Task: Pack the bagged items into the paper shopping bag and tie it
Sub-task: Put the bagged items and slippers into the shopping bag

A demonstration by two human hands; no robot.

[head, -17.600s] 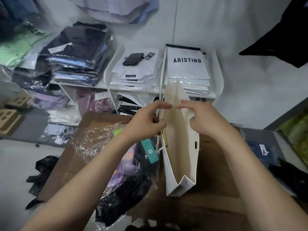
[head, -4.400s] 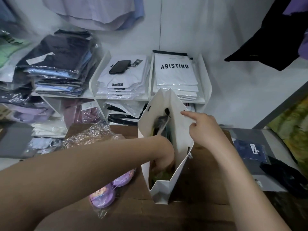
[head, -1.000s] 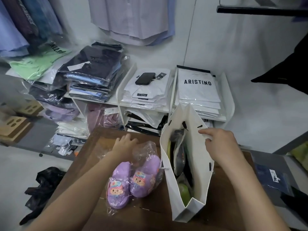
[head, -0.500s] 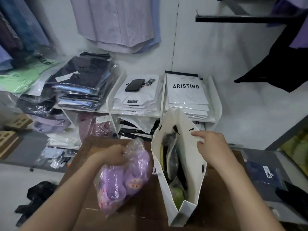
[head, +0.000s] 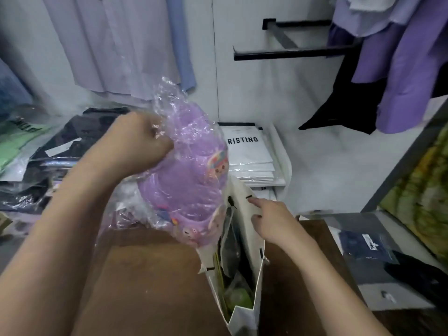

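Observation:
My left hand (head: pixel 135 144) grips the neck of a clear plastic bag holding purple slippers (head: pixel 189 180), raised in the air just left of and above the mouth of the white paper shopping bag (head: pixel 252 241). The paper bag stands upright on the brown table (head: pixel 155 282). My right hand (head: pixel 276 224) pinches its right wall near the top and holds the mouth apart. Inside the bag I see dark bagged items and something green at the bottom.
White shelves behind the table carry stacks of bagged shirts (head: pixel 249 154). More bagged clothes (head: pixel 48 151) pile up at the left. Shirts hang on the wall above. A grey counter with a dark blue packet (head: pixel 366 246) stands at the right.
My left hand has lifted the bagged slippers off the table, up and to the right toward the paper bag's mouth. The right hand has stayed on the bag's edge.

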